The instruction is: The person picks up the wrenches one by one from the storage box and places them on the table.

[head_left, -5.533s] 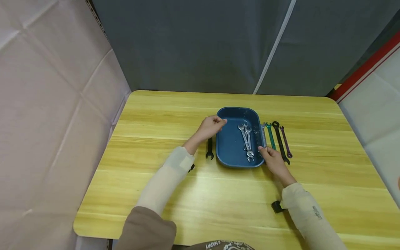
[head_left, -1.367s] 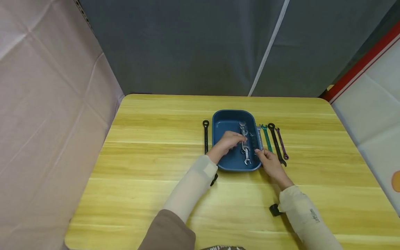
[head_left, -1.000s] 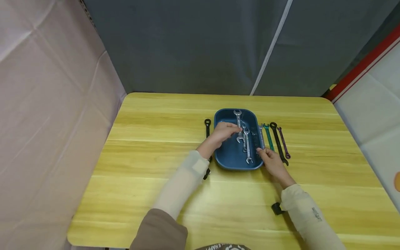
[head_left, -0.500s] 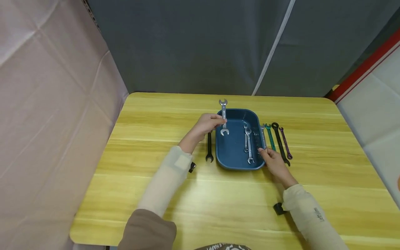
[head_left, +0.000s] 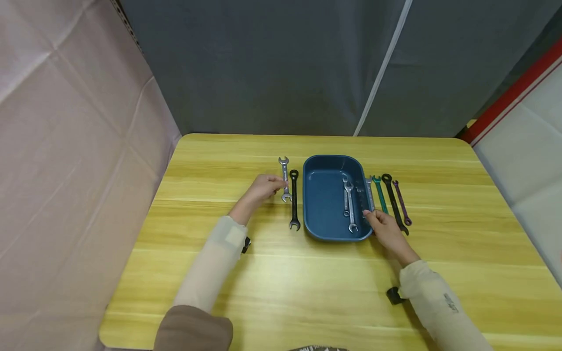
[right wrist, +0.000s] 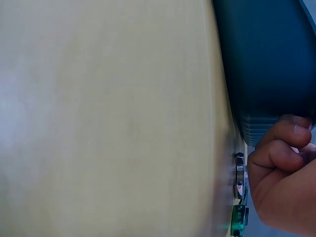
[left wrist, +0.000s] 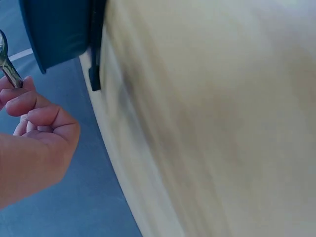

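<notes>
My left hand [head_left: 263, 187] pinches a silver open-end wrench [head_left: 285, 175] by its shaft, just left of a black wrench [head_left: 294, 200] lying on the table. In the left wrist view, the fingers of the left hand [left wrist: 39, 118] hold this wrench near the lower end, above the tabletop. My right hand [head_left: 386, 231] grips the near right rim of a blue tray [head_left: 322, 226] between thumb and fingers. Inside the tray, toward its right side, lie two silver wrenches [head_left: 351, 207], partly overlapping. The right wrist view shows the right hand [right wrist: 284, 168] curled at the tray's wall.
Right of the tray lie a silver wrench [head_left: 370, 187], a green wrench [head_left: 380, 192], a black wrench [head_left: 393, 202] and a purple wrench [head_left: 402, 202], side by side. The yellow wooden table [head_left: 307, 292] ends at a grey curtain [head_left: 263, 73].
My left hand has lifted the silver open-end wrench out of the tray and carried it left, past the black wrench. My right hand keeps its place on the tray rim.
</notes>
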`<state>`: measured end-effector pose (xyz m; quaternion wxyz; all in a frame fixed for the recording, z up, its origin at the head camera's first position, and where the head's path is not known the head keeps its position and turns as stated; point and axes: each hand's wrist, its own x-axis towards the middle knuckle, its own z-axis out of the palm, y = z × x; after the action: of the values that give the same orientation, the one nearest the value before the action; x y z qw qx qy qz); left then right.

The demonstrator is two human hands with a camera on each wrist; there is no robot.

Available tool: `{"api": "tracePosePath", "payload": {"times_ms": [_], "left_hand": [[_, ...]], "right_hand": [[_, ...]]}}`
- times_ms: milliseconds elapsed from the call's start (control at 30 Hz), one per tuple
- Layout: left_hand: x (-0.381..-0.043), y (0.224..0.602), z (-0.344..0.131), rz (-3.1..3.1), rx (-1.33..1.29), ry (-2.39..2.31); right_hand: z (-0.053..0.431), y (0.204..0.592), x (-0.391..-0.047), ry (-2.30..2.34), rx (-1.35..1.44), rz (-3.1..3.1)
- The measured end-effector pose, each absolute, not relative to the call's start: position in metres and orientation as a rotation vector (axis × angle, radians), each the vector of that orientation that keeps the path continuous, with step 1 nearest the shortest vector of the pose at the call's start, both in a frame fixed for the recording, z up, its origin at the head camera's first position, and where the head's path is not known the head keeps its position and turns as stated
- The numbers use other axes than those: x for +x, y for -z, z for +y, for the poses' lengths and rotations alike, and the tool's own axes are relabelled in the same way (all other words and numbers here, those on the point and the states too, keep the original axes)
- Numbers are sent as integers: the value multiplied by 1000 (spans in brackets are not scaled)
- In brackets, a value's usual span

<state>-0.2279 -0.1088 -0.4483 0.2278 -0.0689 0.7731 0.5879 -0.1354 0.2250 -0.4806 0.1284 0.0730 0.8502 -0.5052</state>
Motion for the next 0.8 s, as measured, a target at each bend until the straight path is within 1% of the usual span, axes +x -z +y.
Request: {"api": "tracePosePath", "payload": {"times_ms": [400,800], "left_hand": [[-222,466,-127,2128,-200,-1558],[-219,476,-126,2058,-197,-1545]], "right_hand": [[224,484,-136,1457,199,2483],[225,481,-136,1469,206,2467]]}}
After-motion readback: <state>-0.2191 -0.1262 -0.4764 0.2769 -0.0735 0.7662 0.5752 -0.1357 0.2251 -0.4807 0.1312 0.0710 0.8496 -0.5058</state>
